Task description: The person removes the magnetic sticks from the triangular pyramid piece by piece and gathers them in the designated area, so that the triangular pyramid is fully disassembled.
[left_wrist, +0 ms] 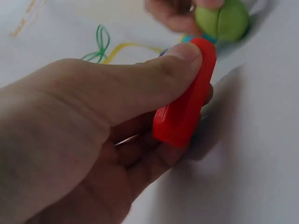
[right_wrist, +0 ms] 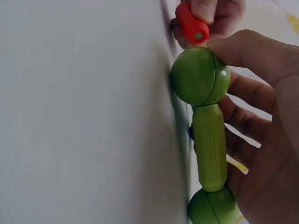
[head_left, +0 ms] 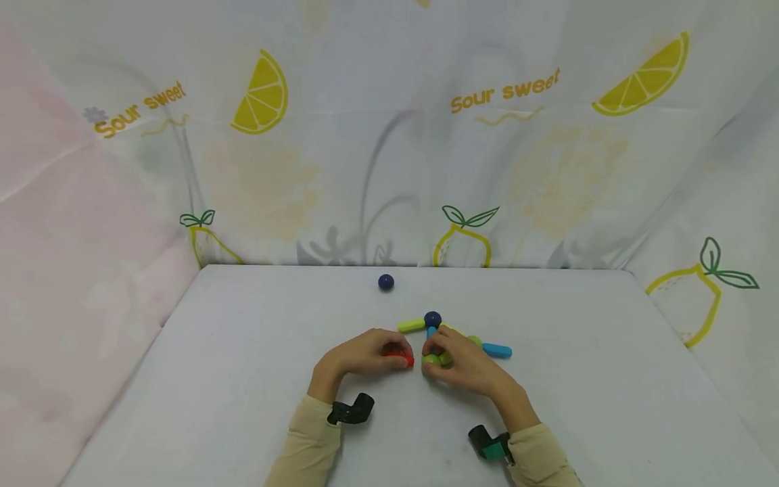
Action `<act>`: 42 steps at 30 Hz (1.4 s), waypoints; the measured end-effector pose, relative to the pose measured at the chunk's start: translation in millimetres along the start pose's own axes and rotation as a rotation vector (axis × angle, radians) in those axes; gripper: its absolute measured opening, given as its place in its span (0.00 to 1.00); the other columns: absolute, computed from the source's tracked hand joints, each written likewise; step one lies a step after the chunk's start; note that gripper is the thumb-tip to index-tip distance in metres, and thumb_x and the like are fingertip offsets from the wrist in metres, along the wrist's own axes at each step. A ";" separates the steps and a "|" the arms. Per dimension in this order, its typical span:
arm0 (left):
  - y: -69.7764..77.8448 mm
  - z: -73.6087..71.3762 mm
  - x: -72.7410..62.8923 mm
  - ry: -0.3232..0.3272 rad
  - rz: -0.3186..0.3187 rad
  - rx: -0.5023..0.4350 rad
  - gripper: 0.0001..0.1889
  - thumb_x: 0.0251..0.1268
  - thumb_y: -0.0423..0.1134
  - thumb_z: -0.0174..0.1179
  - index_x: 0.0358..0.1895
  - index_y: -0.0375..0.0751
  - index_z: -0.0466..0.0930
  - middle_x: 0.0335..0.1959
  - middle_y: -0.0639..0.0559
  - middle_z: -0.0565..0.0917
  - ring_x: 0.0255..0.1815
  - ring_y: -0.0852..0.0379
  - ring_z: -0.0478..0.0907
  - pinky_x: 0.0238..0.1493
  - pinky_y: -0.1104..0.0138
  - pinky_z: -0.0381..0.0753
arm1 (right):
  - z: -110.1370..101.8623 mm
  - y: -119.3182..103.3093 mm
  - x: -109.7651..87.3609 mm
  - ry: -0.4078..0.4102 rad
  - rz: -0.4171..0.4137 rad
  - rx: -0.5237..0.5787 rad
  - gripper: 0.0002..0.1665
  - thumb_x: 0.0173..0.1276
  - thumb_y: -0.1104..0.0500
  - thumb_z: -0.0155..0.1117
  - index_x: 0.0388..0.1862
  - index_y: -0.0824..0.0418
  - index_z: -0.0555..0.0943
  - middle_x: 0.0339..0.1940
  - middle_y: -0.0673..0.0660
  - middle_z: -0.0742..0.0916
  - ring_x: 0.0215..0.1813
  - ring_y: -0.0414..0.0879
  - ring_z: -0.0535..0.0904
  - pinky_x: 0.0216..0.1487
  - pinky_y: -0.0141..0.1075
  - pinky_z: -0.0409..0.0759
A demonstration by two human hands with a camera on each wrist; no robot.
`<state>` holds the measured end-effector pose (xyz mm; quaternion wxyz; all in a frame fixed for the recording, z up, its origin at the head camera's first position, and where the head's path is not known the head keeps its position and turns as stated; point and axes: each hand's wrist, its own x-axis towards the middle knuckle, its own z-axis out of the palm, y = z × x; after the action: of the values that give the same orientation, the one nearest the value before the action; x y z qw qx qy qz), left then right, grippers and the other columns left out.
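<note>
My left hand pinches a red toy building rod between thumb and fingers, just above the table. Close by on the right, my right hand grips a green ball with thumb and fingertips. That ball joins a light-green rod, which leads to a second green ball. One end of the red rod points toward the gripped ball, and in the head view a gap separates them. A dark blue ball tops a blue rod behind the right fingers, which hide part of the assembly.
A yellow-green rod sticks out left from the dark blue ball, and another blue rod extends right. A loose dark blue ball lies near the back edge of the white table. A lemon-print cloth hangs behind.
</note>
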<state>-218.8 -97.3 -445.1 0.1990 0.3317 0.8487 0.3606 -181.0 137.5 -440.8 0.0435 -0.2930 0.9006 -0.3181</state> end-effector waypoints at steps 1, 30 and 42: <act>-3.0 -1.8 -1.8 0.022 -0.017 0.000 0.05 0.63 0.45 0.61 0.41 0.53 0.81 0.33 0.63 0.80 0.36 0.66 0.74 0.44 0.71 0.73 | -0.7 0.3 -0.5 -0.005 0.012 -0.005 0.08 0.62 0.55 0.66 0.39 0.51 0.78 0.35 0.45 0.75 0.40 0.37 0.73 0.45 0.32 0.75; -49.7 -17.3 -15.0 0.667 -0.111 0.266 0.12 0.56 0.33 0.65 0.45 0.43 0.81 0.43 0.44 0.81 0.46 0.44 0.76 0.47 0.48 0.72 | -10.0 -4.9 -7.0 -0.080 0.022 -0.014 0.09 0.65 0.51 0.64 0.41 0.51 0.77 0.36 0.45 0.76 0.39 0.37 0.72 0.43 0.31 0.73; -17.5 -8.6 4.8 0.724 0.006 0.259 0.12 0.59 0.32 0.62 0.47 0.43 0.80 0.45 0.47 0.81 0.48 0.48 0.75 0.49 0.51 0.71 | -6.8 3.0 7.0 0.277 0.091 0.016 0.07 0.68 0.59 0.60 0.44 0.57 0.79 0.43 0.51 0.78 0.46 0.44 0.77 0.48 0.41 0.76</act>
<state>-234.4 -107.1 -452.9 -0.1583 0.2076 0.9017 0.3447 -190.1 139.2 -436.4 -0.0645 -0.2046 0.9078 -0.3604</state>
